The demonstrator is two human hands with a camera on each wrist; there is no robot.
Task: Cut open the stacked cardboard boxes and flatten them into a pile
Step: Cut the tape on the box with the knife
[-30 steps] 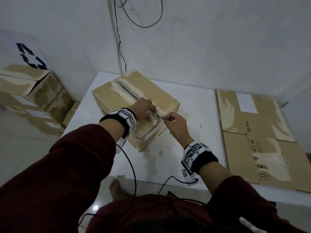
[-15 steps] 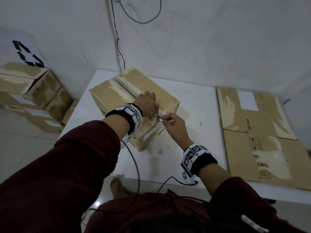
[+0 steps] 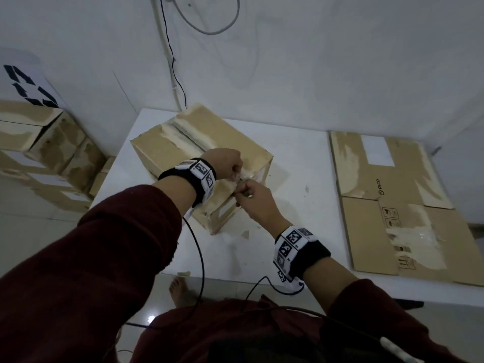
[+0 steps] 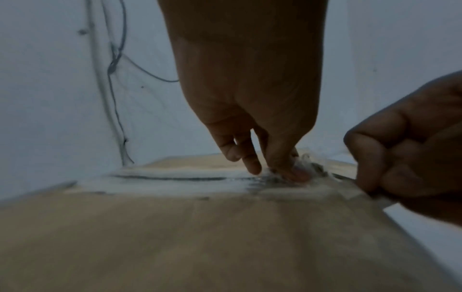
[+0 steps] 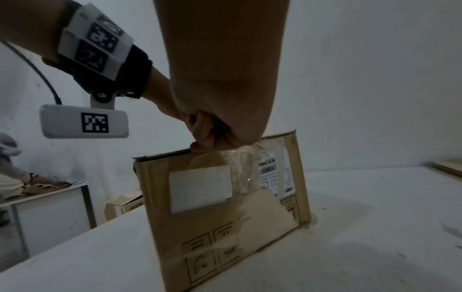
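The cardboard box [image 3: 201, 155] stands closed on the worktop [image 3: 301, 184], toward its far left corner and turned at an angle to the edges. Its taped top seam [image 3: 192, 138] runs along the box's long axis, from the far left corner of the worktop back toward the person, and ends at the box's near end, where both hands meet.

The left hand [image 3: 226, 163] comes down on the top at that near end, fingers curled and pinching crumpled clear tape [image 4: 308, 165] at the seam's end. The right hand [image 3: 255, 199] is just beside it, slightly nearer the person, closed in a fist round a thin tool [image 4: 382, 200], probably a cutter. A little green shows inside the fist, and the tip is hidden by the fingers, so whether it has entered the tape cannot be told.

The coming cut probably depends on this: the seam leads away from the hands, so the right hand would run the tool outward along it while the left steadies the end.

A flattened box [image 3: 398, 203] lies at the worktop's right edge, and more boxes [image 3: 44, 153] are stacked on the floor to the left.
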